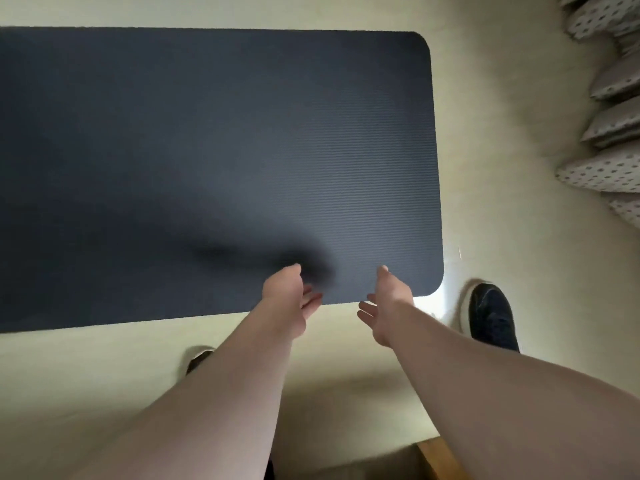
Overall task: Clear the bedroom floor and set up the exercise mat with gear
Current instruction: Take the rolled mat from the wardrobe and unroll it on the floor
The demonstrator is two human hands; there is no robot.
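Observation:
A dark grey ribbed exercise mat (214,161) lies flat and unrolled on the pale floor, running off the left edge of the view. Its right end has rounded corners. My left hand (287,299) hovers over the mat's near long edge with fingers loosely curled and nothing in them. My right hand (386,304) is just to the right of it at the same edge, fingers spread, palm turned inward, holding nothing. Whether either hand touches the mat is unclear.
My right foot in a dark shoe (491,317) stands on the floor beside the mat's near right corner. Part of my other shoe (199,358) shows behind my left forearm. Polka-dot bedding (609,168) hangs along the right edge. A wooden edge (436,455) shows at bottom.

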